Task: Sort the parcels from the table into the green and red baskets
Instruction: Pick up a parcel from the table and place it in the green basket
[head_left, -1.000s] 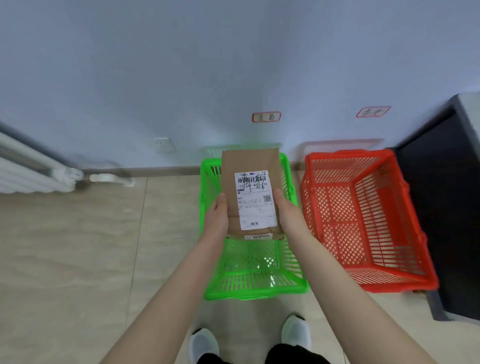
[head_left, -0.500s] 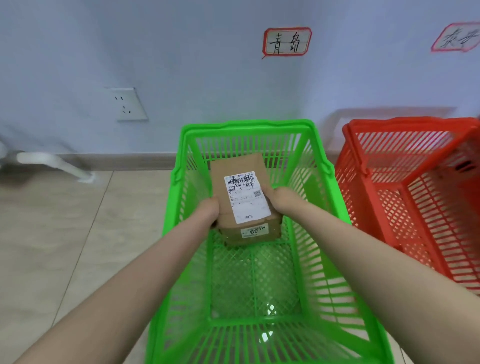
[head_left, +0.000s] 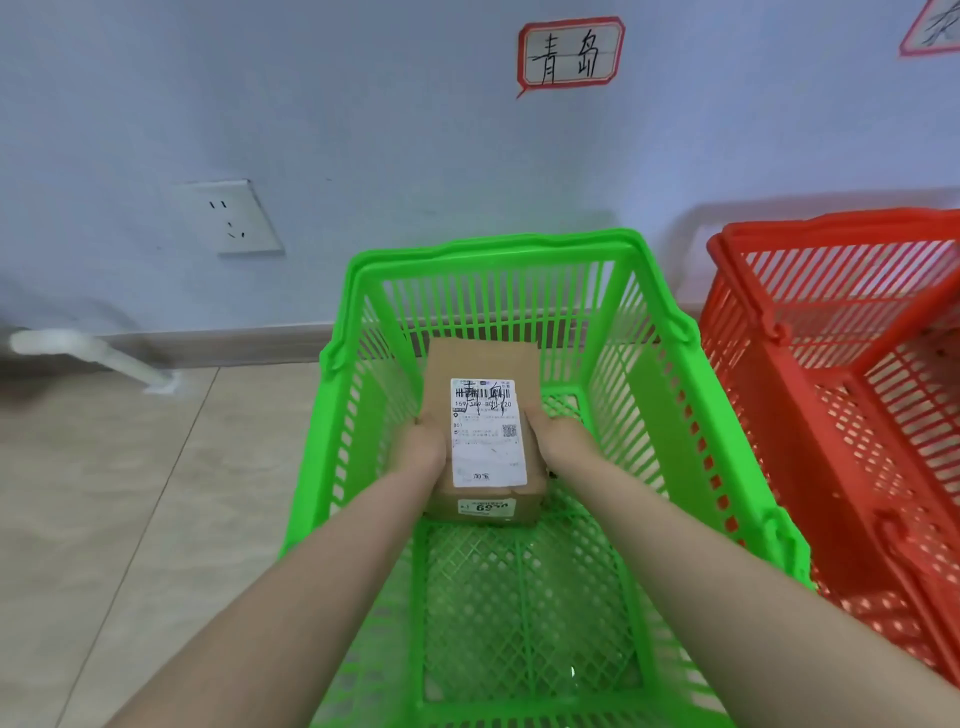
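Observation:
A brown cardboard parcel (head_left: 480, 364) with a white shipping label on top sits low inside the green basket (head_left: 493, 249), toward its far end. My left hand (head_left: 423, 444) grips the parcel's left side and my right hand (head_left: 558, 439) grips its right side, fingers hidden under and behind the box. Whether the parcel touches the basket floor cannot be told. The red basket (head_left: 831, 234) stands just to the right of the green one, with nothing visible in it.
Both baskets stand on a tiled floor against a pale wall. A red-framed handwritten sign (head_left: 570, 54) hangs above the green basket, another at the top right corner. A wall socket (head_left: 231, 217) and a white pipe (head_left: 93, 358) lie to the left.
The parcel went from above the green basket down into it, held by both hands. My view has dropped closer to the baskets and the hands have sunk lower since half a second ago.

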